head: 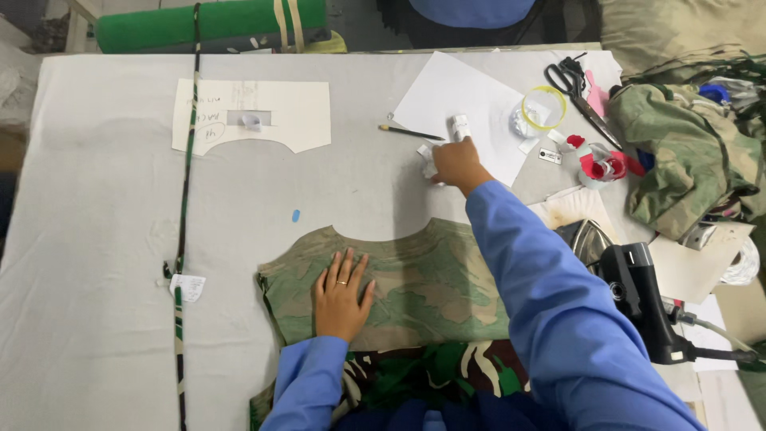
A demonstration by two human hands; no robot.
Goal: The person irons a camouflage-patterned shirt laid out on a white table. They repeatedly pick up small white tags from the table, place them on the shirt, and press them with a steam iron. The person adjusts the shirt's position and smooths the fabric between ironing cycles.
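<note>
My left hand (342, 294) lies flat with fingers spread on a faded camouflage fabric piece (423, 279) near the table's front edge. Farther back, my right hand (456, 164) reaches across and closes on small white paper pieces (429, 162) at the edge of a white sheet (463, 104). A pencil (411, 132) lies just left of that hand. A small blue chalk (296, 215) rests on the table cloth between the fabric and a cream paper pattern (255, 114).
Black scissors (576, 86), a yellow tape ring (545, 106) and red-and-white ribbon (600, 162) sit at the back right. A black iron (630, 291) stands at the right. A striped strap (185, 207) runs down the left. Camouflage cloth heap (686, 156) lies far right.
</note>
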